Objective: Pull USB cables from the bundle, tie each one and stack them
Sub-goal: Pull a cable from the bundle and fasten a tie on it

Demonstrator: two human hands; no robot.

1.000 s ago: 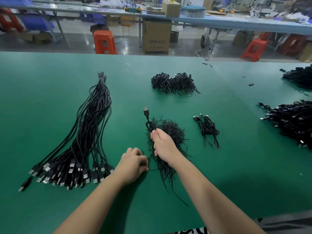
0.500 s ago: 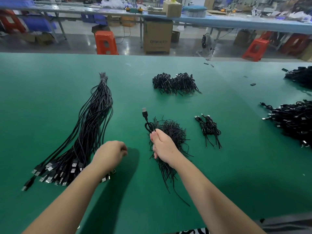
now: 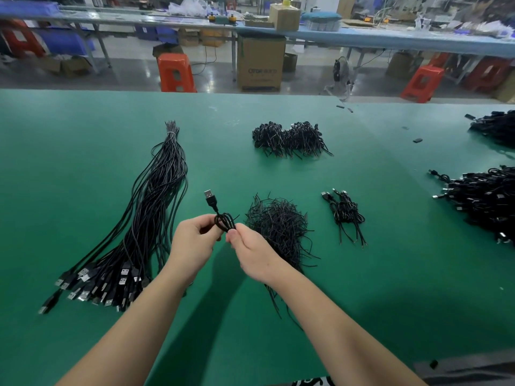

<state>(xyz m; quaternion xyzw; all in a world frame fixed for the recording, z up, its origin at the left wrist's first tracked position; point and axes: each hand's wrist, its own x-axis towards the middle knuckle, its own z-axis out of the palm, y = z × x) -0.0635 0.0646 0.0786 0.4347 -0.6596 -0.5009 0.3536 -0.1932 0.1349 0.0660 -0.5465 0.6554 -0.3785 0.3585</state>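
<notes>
A coiled black USB cable (image 3: 223, 220) with its plug pointing up and away is held above the green table (image 3: 390, 288). My left hand (image 3: 193, 243) grips the coil's left side. My right hand (image 3: 252, 250) pinches it at the lower right. The long bundle of loose USB cables (image 3: 145, 227) lies to the left, plugs nearest me. A heap of thin black twist ties (image 3: 278, 227) lies just right of my hands. A small stack of tied cables (image 3: 345, 213) sits further right.
Another pile of tied cables (image 3: 289, 139) lies at the table's middle far side. Large cable heaps (image 3: 482, 199) fill the right edge. Orange stools (image 3: 175, 72), a cardboard box (image 3: 260, 62) and a long bench stand beyond the table.
My left hand moved from the bundle's plug end over to the coil. My right hand lifted the coiled cable off the tie heap and shifted left; both hands now hold it.
</notes>
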